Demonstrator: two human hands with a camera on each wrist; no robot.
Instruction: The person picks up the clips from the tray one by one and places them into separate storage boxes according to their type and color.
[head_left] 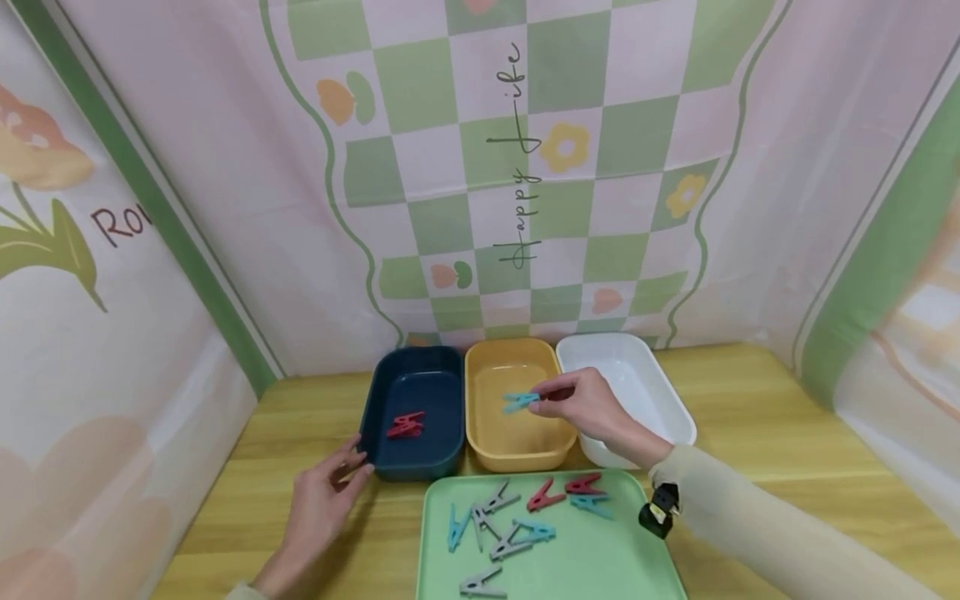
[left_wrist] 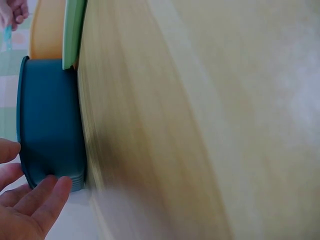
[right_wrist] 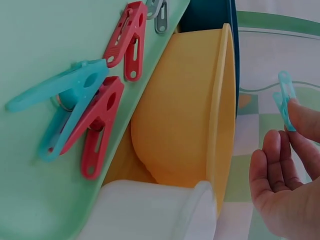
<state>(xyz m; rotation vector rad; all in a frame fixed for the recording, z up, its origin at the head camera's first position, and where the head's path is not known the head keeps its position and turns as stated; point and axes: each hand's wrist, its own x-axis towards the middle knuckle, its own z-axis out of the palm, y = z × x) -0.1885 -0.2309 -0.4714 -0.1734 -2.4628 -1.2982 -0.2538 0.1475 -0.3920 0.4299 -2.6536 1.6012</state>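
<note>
Blue clothespin (head_left: 519,402): pinched between thumb and fingers of the right hand (head_left: 591,408), one end projecting to the left of the fingertips. I see it raised above the yellow bin (head_left: 498,437), which stands below those fingertips. The right wrist view shows the hand's other fingers bent.

White bin (head_left: 648,400): below and to the right of the right hand, partly covered by it. Navy bin (head_left: 420,392): left of the right hand, beside the yellow bin. Red clothespin material (head_left: 406,425) lies on its floor; one piece or two, cannot tell.

Left hand (head_left: 318,500): at the navy bin's near left corner, thumb apart from fingers, fingers loosely extended, tips at the rim and outer wall.

Green tray (head_left: 607,562): nearer the person than the right hand, to the right of the left hand. On it, four grey clothespins (head_left: 482,583), three light-blue ones and two red ones. Below the right hand, one light-blue piece rests against a red.

Wooden table (head_left: 742,417) under everything; checked cloth (head_left: 495,158), lettered "Happy Life", beyond both hands.
</note>
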